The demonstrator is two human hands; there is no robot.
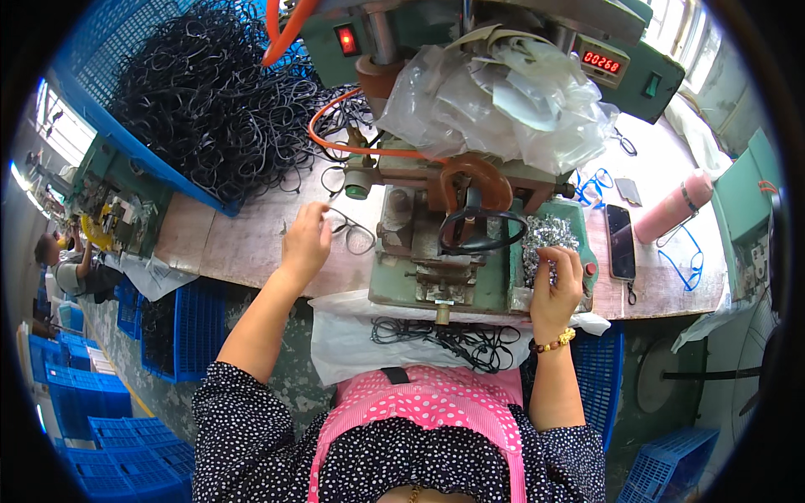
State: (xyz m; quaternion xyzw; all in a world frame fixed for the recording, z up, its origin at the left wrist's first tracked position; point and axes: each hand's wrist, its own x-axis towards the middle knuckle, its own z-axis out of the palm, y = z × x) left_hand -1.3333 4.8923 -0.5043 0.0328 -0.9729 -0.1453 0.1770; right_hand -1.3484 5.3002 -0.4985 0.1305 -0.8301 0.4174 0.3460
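My left hand is closed at the edge of a dark eyeglass frame, left of the bench press. Fingertips meet its rim; the exact grip is partly hidden. My right hand has its fingers curled together over a green tray of small shiny metal parts. Whatever lies between those fingertips is too small to make out. Between my hands, another black eyeglass frame sits at the jig of the green press, apart from both hands.
A blue crate heaped with black frames stands at the left. Crumpled plastic hangs over the press, beside an orange hose. A phone, a pink bottle and blue frames lie right. More black frames rest on my lap.
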